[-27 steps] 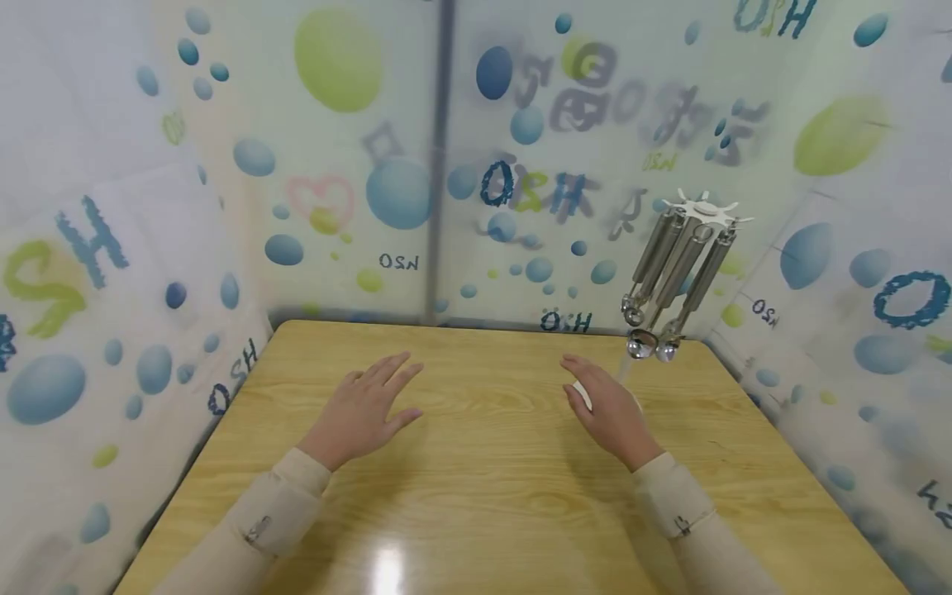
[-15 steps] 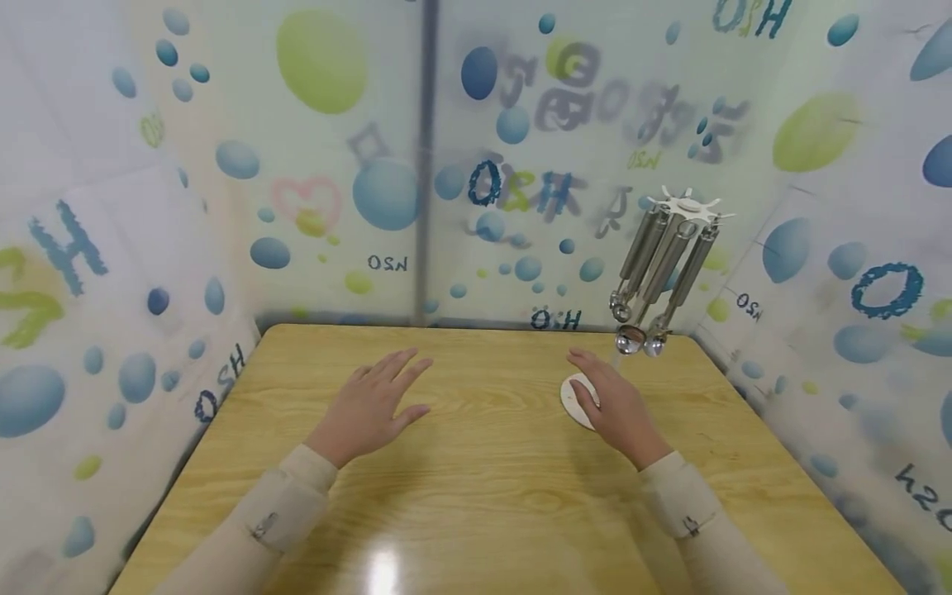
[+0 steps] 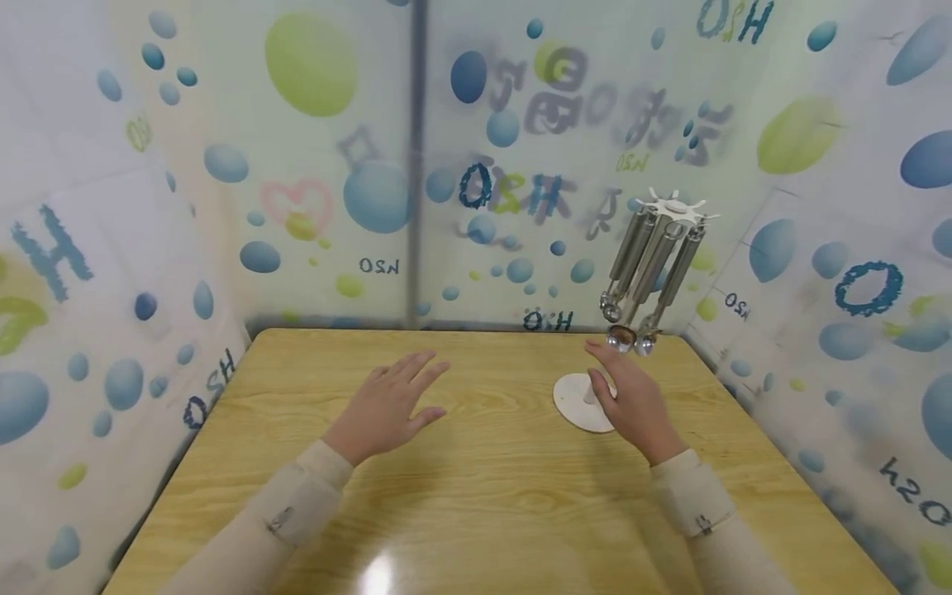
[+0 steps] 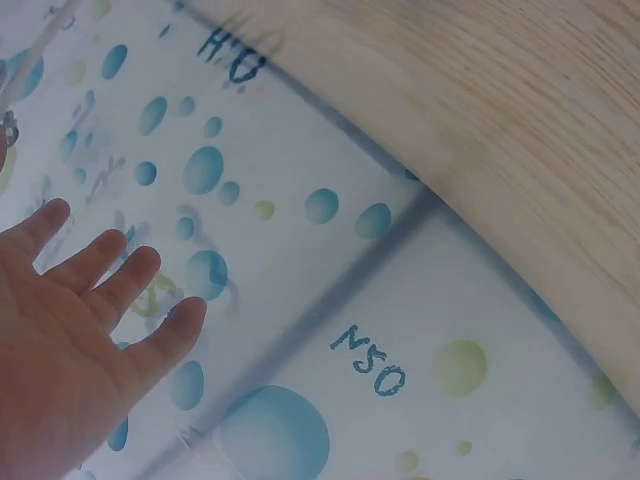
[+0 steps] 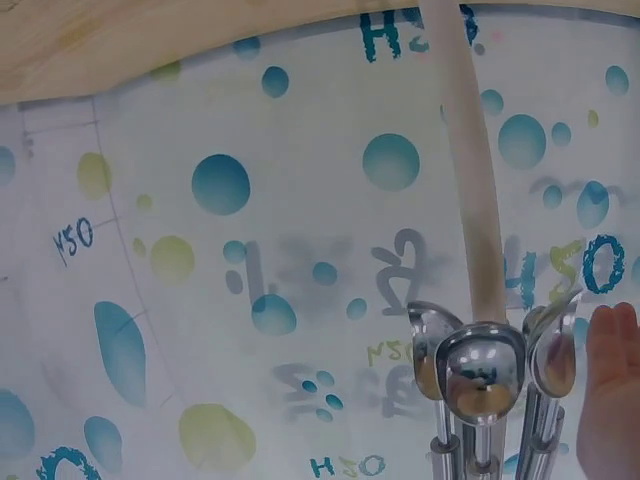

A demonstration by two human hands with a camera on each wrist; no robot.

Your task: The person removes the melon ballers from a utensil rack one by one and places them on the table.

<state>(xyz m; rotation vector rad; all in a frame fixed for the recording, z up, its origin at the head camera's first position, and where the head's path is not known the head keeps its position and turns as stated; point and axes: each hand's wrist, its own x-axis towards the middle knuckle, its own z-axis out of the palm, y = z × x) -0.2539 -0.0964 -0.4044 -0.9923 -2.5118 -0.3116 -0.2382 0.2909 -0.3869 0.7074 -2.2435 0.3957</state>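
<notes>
My left hand hovers over the left half of the wooden table with fingers spread and nothing in it. Its palm and several fingers also show in the left wrist view. My right hand, likewise holding nothing, overlaps the right side of a round white base. That base belongs to a utensil stand with a white spoked top. Several shiny steel scoops with thick handles hang from it, bowls down. In the right wrist view, the pale pole and scoop bowls appear just beside my fingers.
The wood-grain table has rounded back corners. Curtain-like walls printed with blue and green bubbles rise behind it and on both sides. A dark vertical seam runs down the back wall.
The head view has turned slightly right, so the background shifts left. My right hand has moved right relative to the white base, uncovering much of it. Both hands remain spread and hold nothing.
</notes>
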